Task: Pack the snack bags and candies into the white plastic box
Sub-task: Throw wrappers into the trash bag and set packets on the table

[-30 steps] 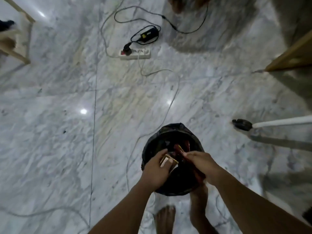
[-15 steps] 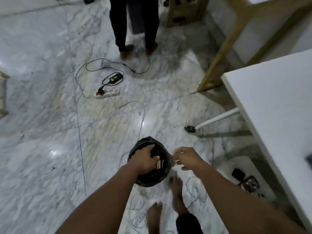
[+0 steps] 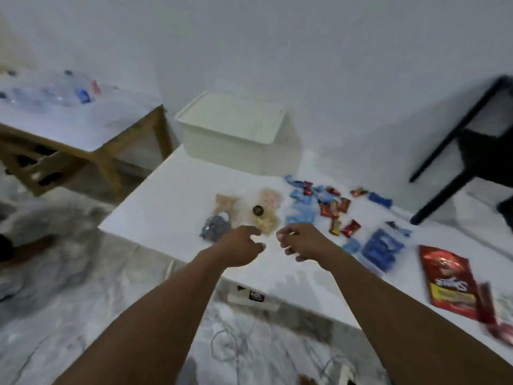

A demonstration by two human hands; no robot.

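1. Against a plain white wall [image 3: 333, 51], a white table [image 3: 172, 207] stands on grey-veined marble floor [image 3: 55, 287]. Whole view is motion-blurred.
2. Left side: wooden-framed table [image 3: 133, 134] with a white top and blurred bottles on it. Right side: black chair [image 3: 472, 151] just beside the white table's far edge.
3. Edges: the white table's near-left corner points toward the wooden-framed table, with a strip of open floor between the two. Its near edge runs diagonally down to the right, under both forearms. Loose cables [image 3: 230, 343] lie on the floor below the arms.
4. Task container: white plastic box [image 3: 233, 134] sits at the far end of the white table, near the wall. Off-white, rectangular, rimmed top; it looks lidded, but blur prevents certainty.
5. Loose candies [image 3: 319, 207] in blue and red wrappers are scattered mid-table, nearer than the box and apart from it. Clear snack bags [image 3: 266, 212] are clustered to their left. A blue pack [image 3: 383, 251] and a red snack bag [image 3: 449, 279] lie toward the near edge, at right.
6. Hands: left hand [image 3: 241, 248] and right hand [image 3: 305, 243] hover side by side, not touching, just short of the clear bags. Fingers are loosely curled, with nothing seen in either.
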